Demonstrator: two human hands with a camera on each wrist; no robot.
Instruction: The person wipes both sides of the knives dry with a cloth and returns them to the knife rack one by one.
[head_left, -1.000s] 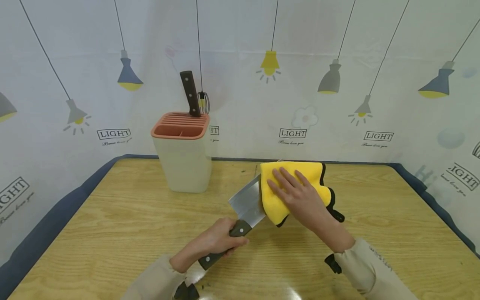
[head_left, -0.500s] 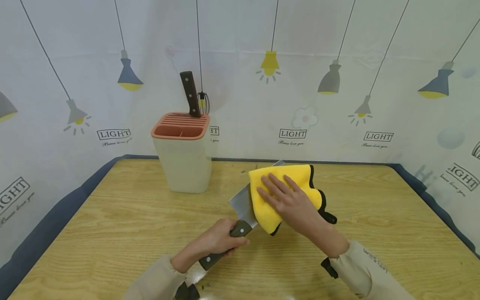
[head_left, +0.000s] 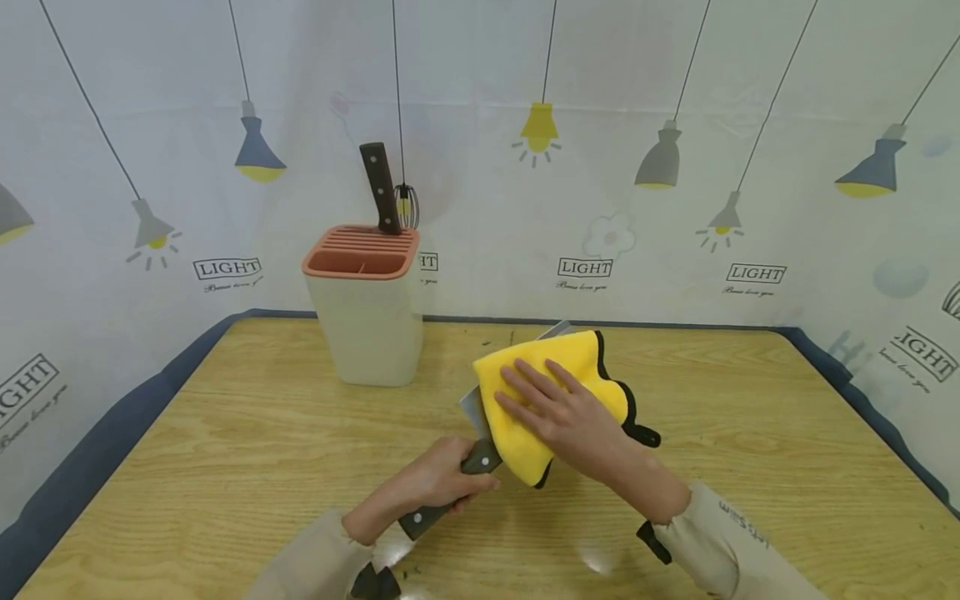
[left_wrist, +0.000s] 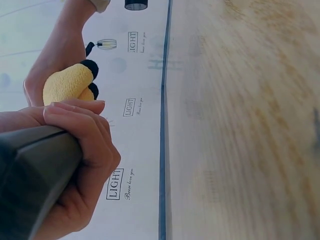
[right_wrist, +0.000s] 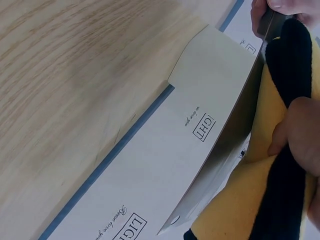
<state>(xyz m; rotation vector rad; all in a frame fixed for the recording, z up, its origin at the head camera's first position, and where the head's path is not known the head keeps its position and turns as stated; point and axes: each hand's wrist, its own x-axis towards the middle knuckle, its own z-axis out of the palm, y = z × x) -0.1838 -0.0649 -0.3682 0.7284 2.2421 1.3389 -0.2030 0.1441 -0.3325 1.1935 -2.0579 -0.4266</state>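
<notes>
In the head view my left hand [head_left: 431,479] grips the dark riveted handle of a cleaver [head_left: 423,521], its fingers wrapped round it. The metal blade [head_left: 472,408] points up and to the right, mostly covered by a yellow cloth [head_left: 517,442] with black edging. My right hand [head_left: 555,417] lies on the cloth over the blade, fingers fairly straight and spread. Below, in the right wrist view, its thumb [right_wrist: 292,130] presses into the cloth folds. Only the blade's near left corner and its far tip show past the cloth.
A whitish knife block [head_left: 367,333] with an orange slotted top stands at the back left. One dark-handled knife [head_left: 380,187] is stuck in it. Behind the wooden table [head_left: 225,433] hangs a white backdrop [head_left: 480,208] printed with lamps.
My right hand and the cloth have slid left and down along the blade toward the handle. The far blade tip now shows. My left hand and the handle have stayed nearly still.
</notes>
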